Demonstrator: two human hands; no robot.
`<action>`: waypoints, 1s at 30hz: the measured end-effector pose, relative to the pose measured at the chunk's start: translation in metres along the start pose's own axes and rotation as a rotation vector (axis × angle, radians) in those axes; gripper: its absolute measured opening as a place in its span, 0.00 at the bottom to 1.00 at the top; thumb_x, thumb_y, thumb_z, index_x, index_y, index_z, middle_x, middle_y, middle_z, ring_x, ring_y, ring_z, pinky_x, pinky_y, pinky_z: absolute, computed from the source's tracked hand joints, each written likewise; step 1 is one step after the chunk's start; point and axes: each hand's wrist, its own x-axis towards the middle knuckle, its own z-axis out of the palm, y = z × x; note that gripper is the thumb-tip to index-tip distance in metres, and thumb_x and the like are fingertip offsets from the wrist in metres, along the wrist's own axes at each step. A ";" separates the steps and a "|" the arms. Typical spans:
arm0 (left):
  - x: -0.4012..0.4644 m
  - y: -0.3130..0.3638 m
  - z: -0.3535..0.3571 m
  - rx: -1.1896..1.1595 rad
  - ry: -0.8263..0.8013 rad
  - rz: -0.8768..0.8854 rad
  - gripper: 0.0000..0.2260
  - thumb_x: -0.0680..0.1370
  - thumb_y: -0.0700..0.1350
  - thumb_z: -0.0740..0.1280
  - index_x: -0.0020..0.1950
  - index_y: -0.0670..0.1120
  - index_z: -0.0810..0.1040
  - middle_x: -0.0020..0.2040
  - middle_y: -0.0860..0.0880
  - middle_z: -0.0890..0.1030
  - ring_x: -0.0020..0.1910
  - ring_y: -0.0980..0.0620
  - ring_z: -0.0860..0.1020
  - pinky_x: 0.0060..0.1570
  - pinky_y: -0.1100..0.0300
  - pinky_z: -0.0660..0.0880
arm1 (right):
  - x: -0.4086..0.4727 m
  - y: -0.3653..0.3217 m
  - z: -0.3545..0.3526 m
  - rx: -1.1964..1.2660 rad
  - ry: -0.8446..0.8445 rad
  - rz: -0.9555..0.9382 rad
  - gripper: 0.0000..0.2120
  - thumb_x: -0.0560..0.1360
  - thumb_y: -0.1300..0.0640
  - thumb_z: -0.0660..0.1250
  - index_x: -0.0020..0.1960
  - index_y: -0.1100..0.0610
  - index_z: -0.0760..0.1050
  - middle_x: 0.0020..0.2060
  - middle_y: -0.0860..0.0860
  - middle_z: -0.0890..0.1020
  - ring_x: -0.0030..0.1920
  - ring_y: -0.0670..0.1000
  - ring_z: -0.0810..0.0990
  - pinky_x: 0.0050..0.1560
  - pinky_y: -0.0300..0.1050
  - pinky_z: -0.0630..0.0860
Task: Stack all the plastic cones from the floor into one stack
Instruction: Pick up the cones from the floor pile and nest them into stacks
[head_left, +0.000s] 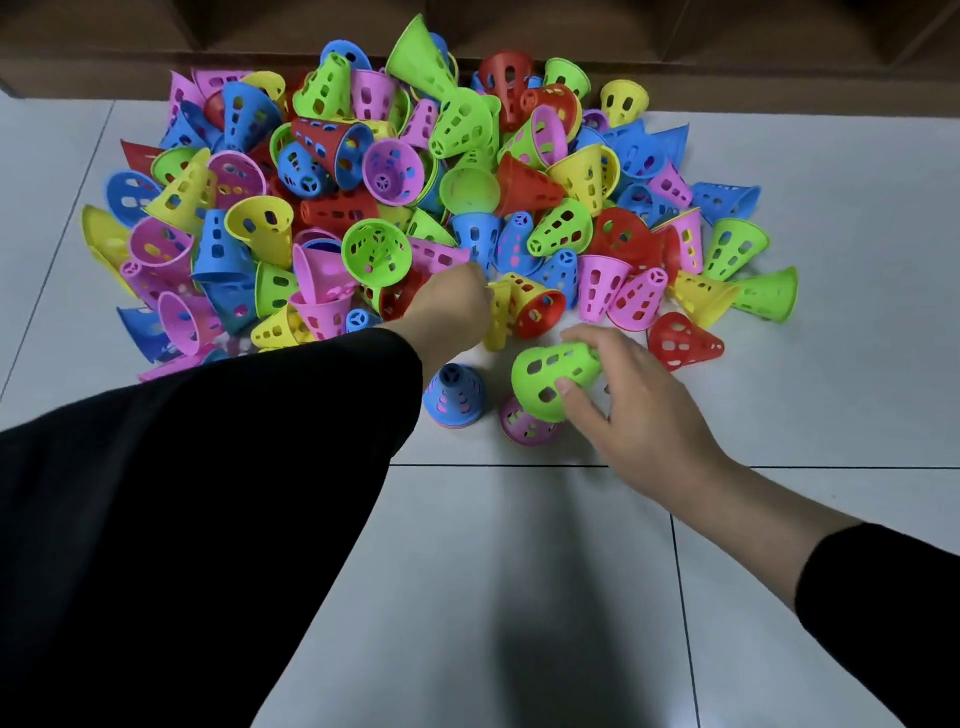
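- A person's right hand (639, 410) grips a green cone (553, 379), thumb and fingers curled round its perforated wall, holding it tilted just above a pink cone (524, 428) that stands upright on the floor (519, 571).
- The left hand (452, 312) reaches past the pink cone into the near edge of the heap of cones (415, 197); its fingers are curled round a yellow cone (497, 319), which lies touching a yellow-and-red nested pair (535, 306).
- A blue cone (454, 395) stands upright just beside the pink cone, on its left, with what looks like other rims beneath it.
- Risk: the green cone is tilted, so lowered as it is it would likely catch the pink cone's tip and tip it over rather than sleeve onto it.
- Risk: two starts stand side by side; adding to both would leave two stacks, not one.
- Risk: lifting the yellow cone could drag its touching neighbour, or loosen cones resting higher in the heap, sending them rolling toward the pink cone.
- Judged from the heap beyond the pink cone, nearly all of the task remains.
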 end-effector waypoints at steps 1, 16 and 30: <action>-0.004 -0.001 -0.003 -0.023 0.035 0.013 0.10 0.84 0.46 0.58 0.57 0.41 0.74 0.48 0.41 0.80 0.49 0.40 0.79 0.40 0.56 0.67 | -0.005 0.000 0.005 -0.043 -0.031 -0.030 0.18 0.79 0.46 0.62 0.68 0.47 0.67 0.61 0.44 0.76 0.59 0.48 0.73 0.50 0.46 0.73; -0.128 0.002 -0.030 -1.255 -0.179 0.112 0.07 0.85 0.44 0.58 0.53 0.43 0.73 0.44 0.42 0.82 0.43 0.44 0.81 0.46 0.50 0.78 | 0.013 -0.047 0.032 1.081 0.119 0.431 0.27 0.75 0.48 0.70 0.70 0.52 0.67 0.59 0.53 0.82 0.53 0.56 0.85 0.46 0.54 0.83; -0.162 -0.078 -0.012 -0.451 0.189 -0.009 0.11 0.81 0.48 0.64 0.62 0.50 0.79 0.51 0.49 0.82 0.46 0.50 0.79 0.44 0.59 0.72 | 0.003 -0.021 -0.014 -0.331 -0.190 0.169 0.21 0.65 0.38 0.72 0.49 0.51 0.73 0.31 0.47 0.77 0.35 0.54 0.77 0.32 0.45 0.69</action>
